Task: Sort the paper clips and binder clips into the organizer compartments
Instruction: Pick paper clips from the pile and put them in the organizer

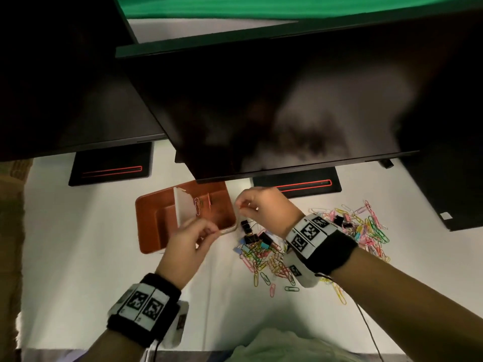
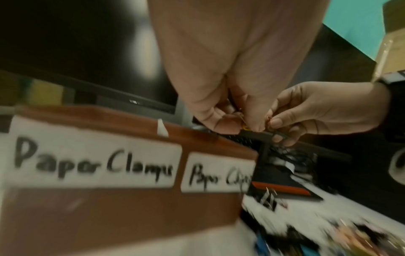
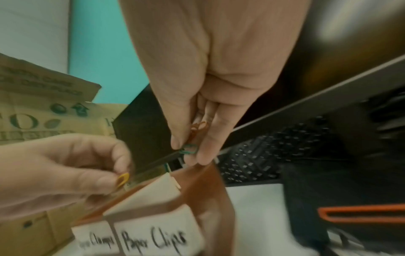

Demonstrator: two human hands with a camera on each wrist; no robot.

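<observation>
The brown organizer (image 1: 149, 231) stands on the white table, split by a white divider (image 1: 183, 207). Its front labels read "Paper Clamps" (image 2: 94, 164) on the left and "Paper Clips" (image 3: 153, 240) on the right. A few paper clips (image 1: 198, 205) lie in the right compartment. My left hand (image 1: 211, 231) pinches a yellow paper clip (image 3: 121, 179) over the organizer's near right corner. My right hand (image 1: 239, 205) pinches an orange clip (image 3: 197, 128) and a green clip (image 3: 189, 149) beside the organizer's right wall. A pile of coloured paper clips (image 1: 264, 259) and black binder clips (image 1: 247, 226) lies to the right.
Two dark monitors (image 1: 261, 100) overhang the table's back, their stands (image 1: 112, 168) behind the organizer. More clips (image 1: 366, 226) are spread further right. A black keyboard (image 3: 263, 155) lies under the monitor. A cable (image 1: 366, 322) runs from my right wrist.
</observation>
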